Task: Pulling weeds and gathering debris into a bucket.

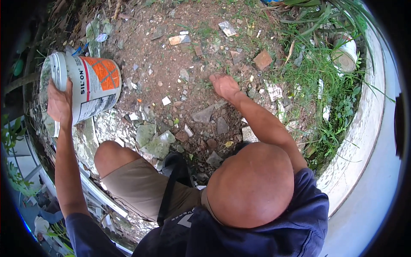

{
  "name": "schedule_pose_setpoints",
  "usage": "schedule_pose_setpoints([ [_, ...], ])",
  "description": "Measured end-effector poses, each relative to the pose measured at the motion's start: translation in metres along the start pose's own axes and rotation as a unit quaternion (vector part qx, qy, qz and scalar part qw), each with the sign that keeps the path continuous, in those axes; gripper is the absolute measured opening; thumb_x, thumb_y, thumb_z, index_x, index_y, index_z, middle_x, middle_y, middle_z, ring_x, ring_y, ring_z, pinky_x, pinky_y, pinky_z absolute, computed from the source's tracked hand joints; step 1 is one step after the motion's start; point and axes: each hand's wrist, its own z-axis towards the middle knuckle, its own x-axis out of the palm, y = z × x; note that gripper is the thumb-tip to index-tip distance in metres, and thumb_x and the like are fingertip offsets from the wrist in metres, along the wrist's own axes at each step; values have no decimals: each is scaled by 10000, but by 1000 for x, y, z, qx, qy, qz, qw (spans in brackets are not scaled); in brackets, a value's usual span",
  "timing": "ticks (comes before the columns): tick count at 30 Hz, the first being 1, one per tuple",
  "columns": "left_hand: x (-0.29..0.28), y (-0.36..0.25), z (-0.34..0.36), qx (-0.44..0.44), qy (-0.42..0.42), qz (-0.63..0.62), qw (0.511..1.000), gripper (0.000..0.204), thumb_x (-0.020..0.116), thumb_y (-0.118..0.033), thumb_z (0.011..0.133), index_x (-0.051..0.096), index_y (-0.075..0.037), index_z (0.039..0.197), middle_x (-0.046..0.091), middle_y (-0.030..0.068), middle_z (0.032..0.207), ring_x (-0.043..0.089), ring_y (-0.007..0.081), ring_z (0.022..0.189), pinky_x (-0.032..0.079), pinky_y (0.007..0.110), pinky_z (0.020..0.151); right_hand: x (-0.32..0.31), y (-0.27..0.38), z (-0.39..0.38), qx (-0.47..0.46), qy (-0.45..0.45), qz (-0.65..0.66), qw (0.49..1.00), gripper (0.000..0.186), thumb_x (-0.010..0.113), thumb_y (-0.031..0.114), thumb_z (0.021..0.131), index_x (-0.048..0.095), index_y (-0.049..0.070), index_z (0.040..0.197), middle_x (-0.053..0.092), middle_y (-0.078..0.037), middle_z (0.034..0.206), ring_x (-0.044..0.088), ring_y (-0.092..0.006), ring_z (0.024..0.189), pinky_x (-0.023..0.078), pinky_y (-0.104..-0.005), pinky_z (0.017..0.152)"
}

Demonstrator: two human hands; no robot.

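Note:
At the far left, a white plastic bucket (100,83) with an orange and red label lies tilted on its side, its mouth turned toward the left. My left hand (60,102) grips its rim, the thumb on the outer wall. My right hand (225,88) is down at the bare soil (188,64) in the middle, fingers curled in toward the ground. Whatever is between those fingers, if anything, is hidden. Broken tile and stone pieces lie around it, among them a brown tile piece (262,60) and a small white tile chip (166,100).
Grass (317,90) grows along the right side, beside a low white wall (364,141). A dirty white container (344,58) lies in the grass at the upper right. Larger flat rubble slabs (158,144) lie by my bent knee. White strips (107,199) lie at the lower left.

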Motion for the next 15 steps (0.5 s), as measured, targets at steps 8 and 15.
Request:
schedule_pose_setpoints([
  [8,-1,1,5,1,-15,31,999,627,545,-521,738,468,-76,1173,565,140,1073,586,323,859,473,399,706,-49,-39,2,261,-211,98,937,227,521,161,749,508,27,932,582,-197,892,583,-364,796,480,-431,690],
  [15,-3,-6,3,-22,37,32,999,677,504,-550,753,428,-64,1218,539,164,1115,568,332,925,457,391,766,-32,-62,34,176,-80,-54,980,203,423,204,801,528,75,918,615,-141,795,615,-293,706,488,-389,582],
])
